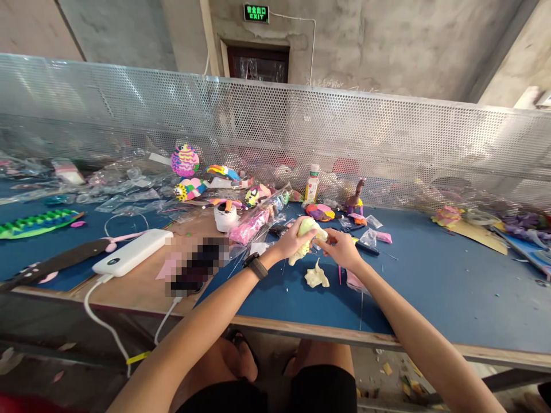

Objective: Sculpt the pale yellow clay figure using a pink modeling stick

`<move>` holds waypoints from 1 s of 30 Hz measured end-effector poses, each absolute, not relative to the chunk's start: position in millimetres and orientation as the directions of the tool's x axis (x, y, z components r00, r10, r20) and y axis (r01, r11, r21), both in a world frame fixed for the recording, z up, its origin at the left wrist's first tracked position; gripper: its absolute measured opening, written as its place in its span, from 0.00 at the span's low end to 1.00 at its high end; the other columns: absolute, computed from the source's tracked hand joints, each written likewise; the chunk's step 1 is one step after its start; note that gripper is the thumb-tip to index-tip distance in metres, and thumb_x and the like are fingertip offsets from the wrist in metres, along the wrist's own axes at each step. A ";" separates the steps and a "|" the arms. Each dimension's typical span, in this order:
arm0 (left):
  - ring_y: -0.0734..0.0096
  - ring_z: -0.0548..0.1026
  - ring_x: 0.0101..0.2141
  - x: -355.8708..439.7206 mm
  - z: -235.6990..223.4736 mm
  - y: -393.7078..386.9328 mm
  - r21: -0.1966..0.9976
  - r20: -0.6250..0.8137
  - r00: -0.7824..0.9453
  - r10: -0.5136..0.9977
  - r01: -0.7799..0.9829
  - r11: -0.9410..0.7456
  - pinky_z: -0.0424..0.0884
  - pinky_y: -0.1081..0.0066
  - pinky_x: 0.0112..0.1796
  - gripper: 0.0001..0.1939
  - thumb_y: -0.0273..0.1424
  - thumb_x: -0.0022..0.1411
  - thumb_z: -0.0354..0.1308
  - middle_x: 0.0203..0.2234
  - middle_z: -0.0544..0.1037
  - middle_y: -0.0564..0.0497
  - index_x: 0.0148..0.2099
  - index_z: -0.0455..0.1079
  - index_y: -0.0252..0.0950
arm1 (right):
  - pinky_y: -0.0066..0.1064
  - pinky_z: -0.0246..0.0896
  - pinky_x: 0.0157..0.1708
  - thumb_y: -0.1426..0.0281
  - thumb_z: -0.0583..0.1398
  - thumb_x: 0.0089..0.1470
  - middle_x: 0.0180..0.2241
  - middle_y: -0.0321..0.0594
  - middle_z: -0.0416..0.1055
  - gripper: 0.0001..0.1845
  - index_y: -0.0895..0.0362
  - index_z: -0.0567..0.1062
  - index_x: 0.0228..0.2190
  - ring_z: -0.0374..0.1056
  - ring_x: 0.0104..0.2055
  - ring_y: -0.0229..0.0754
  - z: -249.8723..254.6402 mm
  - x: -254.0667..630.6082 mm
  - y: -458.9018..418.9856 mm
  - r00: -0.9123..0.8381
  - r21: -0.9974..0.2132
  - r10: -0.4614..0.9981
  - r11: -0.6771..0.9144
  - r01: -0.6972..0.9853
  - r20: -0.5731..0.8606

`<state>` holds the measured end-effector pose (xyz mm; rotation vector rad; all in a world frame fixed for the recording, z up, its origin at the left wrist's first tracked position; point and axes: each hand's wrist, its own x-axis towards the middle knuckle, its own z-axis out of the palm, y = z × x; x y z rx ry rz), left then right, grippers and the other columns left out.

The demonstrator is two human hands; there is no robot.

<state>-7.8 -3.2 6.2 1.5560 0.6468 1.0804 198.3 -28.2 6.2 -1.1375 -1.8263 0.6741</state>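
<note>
A lump of pale yellow modelling clay [306, 228] is held up over the blue table [267, 304]. My left hand [293, 242] wraps round it from the left, wearing a dark band at the wrist. At its right edge, the fingers of my right hand [342, 246] pinch the clay. Below both hands lies a torn, thin piece of the same pale clay [317, 276]. A small pink packet [355, 281] rests beneath my right forearm, partly hidden by it.
To the left are a white power bank [133, 252] with cables, a blurred phone [196, 267] and a green clay figure [41, 223]. Colourful clay figures, plastic bags and a bottle [312, 184] stand along the perforated metal screen [267, 115]. A black tool [365, 248] lies right of my hands.
</note>
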 end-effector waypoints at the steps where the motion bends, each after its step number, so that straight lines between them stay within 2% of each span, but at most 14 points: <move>1: 0.74 0.77 0.23 -7.5 5.0 -2.6 0.954 0.299 0.448 0.842 -0.138 -0.266 0.72 0.77 0.23 0.29 0.47 0.65 0.68 0.29 0.77 0.56 0.59 0.64 0.37 | 0.30 0.64 0.26 0.51 0.70 0.58 0.19 0.33 0.73 0.17 0.51 0.82 0.37 0.70 0.21 0.41 6.5 199.0 -28.1 -0.219 -0.748 0.883 0.467 0.471 0.414; 3: 0.74 0.78 0.23 -6.9 3.0 -1.9 0.954 0.300 0.455 0.839 -0.139 -0.266 0.72 0.77 0.23 0.30 0.48 0.65 0.68 0.28 0.77 0.56 0.59 0.63 0.37 | 0.30 0.61 0.27 0.50 0.67 0.61 0.18 0.34 0.72 0.20 0.52 0.81 0.30 0.68 0.21 0.40 7.7 201.1 -28.2 -0.240 -0.675 0.847 0.524 0.519 0.474; 5: 0.73 0.78 0.23 -6.7 2.0 -1.5 0.955 0.295 0.456 0.840 -0.125 -0.267 0.73 0.76 0.24 0.31 0.50 0.65 0.67 0.28 0.77 0.56 0.59 0.63 0.37 | 0.29 0.59 0.27 0.48 0.64 0.64 0.17 0.36 0.72 0.27 0.54 0.78 0.22 0.66 0.21 0.39 8.8 202.9 -28.3 -0.259 -0.604 0.808 0.573 0.554 0.529; 7: 0.73 0.78 0.24 -7.0 2.4 -1.7 0.957 0.287 0.459 0.841 -0.107 -0.268 0.74 0.75 0.25 0.31 0.50 0.65 0.67 0.29 0.76 0.57 0.59 0.63 0.38 | 0.29 0.58 0.27 0.47 0.61 0.66 0.17 0.38 0.72 0.31 0.55 0.76 0.20 0.65 0.22 0.39 9.2 204.2 -28.1 -0.273 -0.536 0.774 0.604 0.589 0.572; 9: 0.74 0.78 0.25 -7.8 4.7 -2.8 0.957 0.286 0.462 0.840 -0.098 -0.272 0.74 0.76 0.25 0.30 0.50 0.65 0.67 0.30 0.76 0.57 0.58 0.63 0.38 | 0.29 0.61 0.28 0.49 0.60 0.67 0.21 0.39 0.76 0.27 0.56 0.81 0.27 0.68 0.23 0.40 8.7 205.2 -27.3 -0.299 -0.488 0.752 0.623 0.611 0.587; 11: 0.75 0.78 0.25 -8.6 8.5 -4.8 0.955 0.292 0.461 0.838 -0.101 -0.278 0.74 0.76 0.25 0.28 0.49 0.65 0.67 0.31 0.76 0.57 0.57 0.63 0.38 | 0.30 0.66 0.31 0.50 0.63 0.65 0.29 0.40 0.81 0.22 0.56 0.85 0.40 0.73 0.27 0.42 7.1 206.4 -25.7 -0.311 -0.477 0.748 0.629 0.614 0.586; 13: 0.75 0.77 0.25 -8.9 12.4 -7.2 0.954 0.297 0.456 0.839 -0.113 -0.277 0.74 0.76 0.26 0.27 0.49 0.65 0.68 0.31 0.76 0.56 0.54 0.64 0.38 | 0.30 0.69 0.32 0.50 0.66 0.62 0.34 0.41 0.83 0.23 0.55 0.83 0.48 0.77 0.30 0.44 4.5 207.2 -23.5 -0.286 -0.486 0.750 0.621 0.615 0.597; 16: 0.74 0.77 0.25 -8.2 15.8 -9.9 0.959 0.283 0.453 0.846 -0.130 -0.251 0.75 0.74 0.27 0.27 0.51 0.63 0.68 0.31 0.76 0.56 0.51 0.64 0.38 | 0.31 0.70 0.32 0.49 0.65 0.62 0.32 0.42 0.83 0.22 0.54 0.83 0.43 0.77 0.29 0.44 0.3 207.0 -20.9 -0.248 -0.475 0.734 0.620 0.625 0.632; 22: 0.74 0.77 0.24 -4.7 15.5 -12.0 0.965 0.251 0.457 0.853 -0.191 -0.181 0.75 0.73 0.25 0.28 0.52 0.63 0.68 0.29 0.75 0.57 0.50 0.64 0.37 | 0.30 0.67 0.31 0.53 0.59 0.69 0.28 0.42 0.78 0.21 0.55 0.80 0.35 0.74 0.27 0.42 1.6 201.0 -26.1 -0.271 -0.355 0.670 0.641 0.681 0.691; 24: 0.74 0.77 0.24 -4.0 15.4 -12.5 0.963 0.256 0.458 0.852 -0.194 -0.185 0.74 0.74 0.25 0.27 0.51 0.63 0.68 0.29 0.75 0.57 0.49 0.64 0.37 | 0.30 0.67 0.31 0.55 0.59 0.68 0.29 0.42 0.79 0.18 0.55 0.80 0.36 0.74 0.27 0.42 3.2 198.4 -28.7 -0.240 -0.373 0.687 0.615 0.695 0.686; 27: 0.73 0.78 0.24 -3.9 14.6 -12.0 0.963 0.261 0.458 0.849 -0.178 -0.200 0.74 0.74 0.26 0.26 0.51 0.63 0.68 0.28 0.76 0.57 0.48 0.64 0.38 | 0.31 0.69 0.32 0.57 0.62 0.64 0.31 0.41 0.81 0.14 0.54 0.80 0.40 0.76 0.28 0.43 3.9 195.2 -30.5 -0.167 -0.463 0.735 0.568 0.680 0.657; 30: 0.73 0.77 0.24 -4.1 12.4 -10.5 0.959 0.284 0.463 0.840 -0.135 -0.250 0.74 0.73 0.26 0.26 0.51 0.64 0.67 0.27 0.76 0.57 0.49 0.64 0.38 | 0.32 0.70 0.34 0.58 0.64 0.60 0.30 0.39 0.82 0.13 0.54 0.80 0.38 0.77 0.30 0.44 2.8 193.7 -29.0 -0.112 -0.566 0.781 0.536 0.626 0.615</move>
